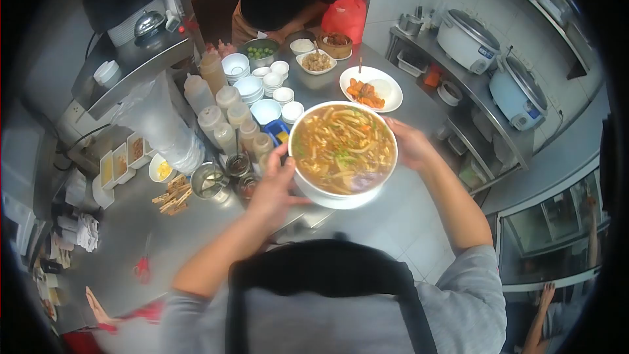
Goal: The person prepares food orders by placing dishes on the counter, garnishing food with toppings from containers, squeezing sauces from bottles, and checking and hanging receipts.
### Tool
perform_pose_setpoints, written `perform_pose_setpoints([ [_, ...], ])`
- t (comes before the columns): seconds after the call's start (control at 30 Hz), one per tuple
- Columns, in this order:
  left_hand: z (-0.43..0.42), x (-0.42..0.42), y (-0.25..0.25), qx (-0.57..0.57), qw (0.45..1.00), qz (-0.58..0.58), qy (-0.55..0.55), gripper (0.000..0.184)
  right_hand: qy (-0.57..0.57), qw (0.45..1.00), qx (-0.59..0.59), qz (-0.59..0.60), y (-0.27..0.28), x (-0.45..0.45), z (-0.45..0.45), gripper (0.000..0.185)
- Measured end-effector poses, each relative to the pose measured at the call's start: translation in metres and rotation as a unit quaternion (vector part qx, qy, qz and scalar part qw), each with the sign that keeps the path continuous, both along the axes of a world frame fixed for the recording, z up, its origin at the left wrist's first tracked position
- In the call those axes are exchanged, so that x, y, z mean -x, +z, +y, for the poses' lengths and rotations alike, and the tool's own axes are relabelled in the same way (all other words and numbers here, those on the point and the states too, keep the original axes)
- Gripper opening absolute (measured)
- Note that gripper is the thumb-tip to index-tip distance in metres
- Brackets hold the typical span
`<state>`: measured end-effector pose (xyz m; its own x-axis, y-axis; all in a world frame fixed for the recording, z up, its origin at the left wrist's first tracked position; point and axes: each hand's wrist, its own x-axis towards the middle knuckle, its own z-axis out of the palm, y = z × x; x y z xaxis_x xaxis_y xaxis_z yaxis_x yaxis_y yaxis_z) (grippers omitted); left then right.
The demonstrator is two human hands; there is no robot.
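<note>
A large white bowl (343, 149) full of brown soup with strips and bits of green is held up over the steel counter, with a white plate (342, 200) under it. My left hand (274, 187) grips its left side, fingers wrapped at the rim. On the right side, my right hand (407, 144) holds the bowl, its fingers partly hidden behind it. Just beyond the bowl lies a white oval plate (388, 85) with rice and orange food. Sauce bottles (229, 115) and stacked small white bowls (267, 84) stand to the left.
Across the counter (124, 223) stands a person (272, 0) in black near a red bag (344, 18). Rice cookers (466, 39) sit on the right shelf. Red scissors (142, 269), clothespins (173, 195) and a metal pot (209, 181) are at left. Another person's hand (97, 306) shows lower left.
</note>
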<state>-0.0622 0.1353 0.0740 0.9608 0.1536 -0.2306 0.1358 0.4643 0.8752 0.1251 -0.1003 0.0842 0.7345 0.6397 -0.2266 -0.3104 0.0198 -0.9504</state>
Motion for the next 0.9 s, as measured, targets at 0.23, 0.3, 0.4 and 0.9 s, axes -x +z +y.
perform_pose_setpoints([
  [0.23,-0.052,-0.075,-0.066,0.017,0.999,0.031,0.034,0.042,0.042,0.998,0.028,0.037,-0.057,-0.091,-0.044,0.044],
  [0.3,-0.064,-0.091,-0.093,0.023,0.998,0.017,0.054,0.043,0.061,0.997,0.043,0.035,-0.077,-0.116,-0.049,0.045],
  [0.4,-0.08,-0.112,-0.134,0.013,0.995,0.008,0.095,0.044,0.094,0.993,0.066,0.035,-0.101,-0.143,-0.049,0.046],
  [0.9,-0.117,-0.153,-0.203,0.041,0.952,0.047,0.299,0.039,0.11,0.978,0.022,0.174,-0.21,-0.231,-0.005,0.041],
])
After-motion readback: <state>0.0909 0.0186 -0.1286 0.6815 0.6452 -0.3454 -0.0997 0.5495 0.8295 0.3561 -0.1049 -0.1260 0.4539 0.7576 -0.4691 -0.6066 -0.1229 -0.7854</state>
